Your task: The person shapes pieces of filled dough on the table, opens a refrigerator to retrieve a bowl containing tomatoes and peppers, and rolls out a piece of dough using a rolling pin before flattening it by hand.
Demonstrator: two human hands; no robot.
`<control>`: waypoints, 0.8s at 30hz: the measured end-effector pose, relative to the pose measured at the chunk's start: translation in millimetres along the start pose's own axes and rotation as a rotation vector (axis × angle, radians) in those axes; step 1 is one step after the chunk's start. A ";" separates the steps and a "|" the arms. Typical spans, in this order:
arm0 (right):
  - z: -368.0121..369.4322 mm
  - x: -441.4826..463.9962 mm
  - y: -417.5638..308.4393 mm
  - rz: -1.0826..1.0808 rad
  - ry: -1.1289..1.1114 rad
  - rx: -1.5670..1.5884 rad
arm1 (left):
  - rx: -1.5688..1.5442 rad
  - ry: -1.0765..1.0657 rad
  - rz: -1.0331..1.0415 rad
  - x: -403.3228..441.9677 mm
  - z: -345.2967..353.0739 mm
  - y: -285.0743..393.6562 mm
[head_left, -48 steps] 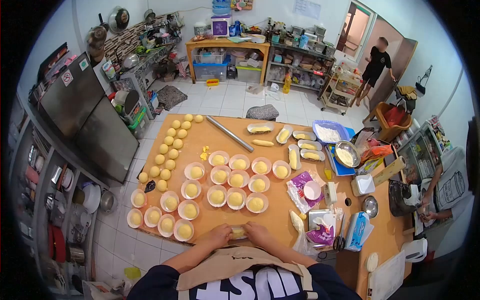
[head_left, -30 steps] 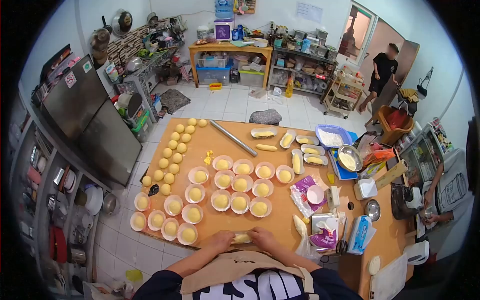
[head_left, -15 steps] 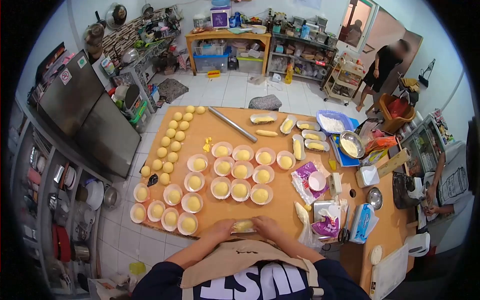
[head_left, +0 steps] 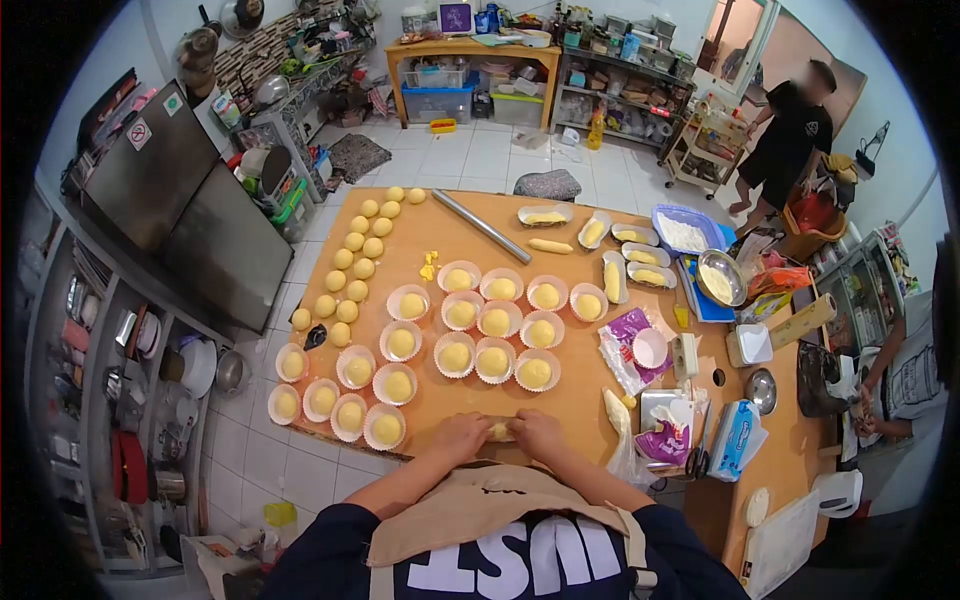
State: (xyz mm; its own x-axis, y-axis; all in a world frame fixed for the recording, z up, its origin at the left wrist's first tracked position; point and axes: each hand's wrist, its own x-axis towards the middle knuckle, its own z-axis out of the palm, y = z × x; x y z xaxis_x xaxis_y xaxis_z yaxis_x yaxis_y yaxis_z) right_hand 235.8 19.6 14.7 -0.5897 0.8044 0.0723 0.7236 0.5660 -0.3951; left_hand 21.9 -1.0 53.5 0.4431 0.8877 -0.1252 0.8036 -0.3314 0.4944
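Note:
My left hand (head_left: 462,437) and my right hand (head_left: 540,437) are at the near edge of the table, fingers curled in from both sides. Between them lies a small piece of dough (head_left: 500,430), mostly hidden by the fingers. Ahead are several round dough balls in pleated paper cups (head_left: 493,362), set in loose rows. More dough balls (head_left: 352,242) without cups run in a line along the left side. At the far right of the table, oval paper cases (head_left: 613,278) hold long dough pieces, and one bare dough roll (head_left: 550,246) lies beside them.
A metal rolling pin (head_left: 482,226) lies at the back. On the right are a blue tray of flour (head_left: 684,232), a metal bowl (head_left: 721,277), a piping bag (head_left: 617,420), scissors (head_left: 699,452) and a tissue pack (head_left: 733,440). One person (head_left: 795,135) stands behind; another's hands (head_left: 868,410) work at right.
My hands have drawn closer together over the dough, and the pale paper case seen around it before is now covered. The view has shifted slightly. The person at the back has moved a little.

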 end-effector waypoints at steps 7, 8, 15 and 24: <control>4.1 -10.0 2.8 0.246 0.078 0.410 | 0.050 0.105 0.090 3.8 35.3 -28.7; 6.1 -11.0 3.0 0.241 0.103 0.433 | 0.010 0.104 0.053 3.6 35.5 -25.6; -15.0 6.8 -16.2 -0.042 0.063 0.079 | -0.003 0.205 0.106 9.1 22.7 -3.7; 6.2 -4.8 4.0 0.077 0.142 0.281 | -0.091 0.260 0.124 15.6 61.2 -38.2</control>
State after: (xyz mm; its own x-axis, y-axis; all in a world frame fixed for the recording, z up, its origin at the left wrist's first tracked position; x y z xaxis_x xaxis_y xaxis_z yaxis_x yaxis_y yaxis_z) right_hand 239.3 16.9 7.2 -0.4669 0.8712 0.1517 0.6248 0.4464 -0.6405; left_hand 22.4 5.9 -19.9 0.4098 0.8980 0.1598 0.7054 -0.4231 0.5687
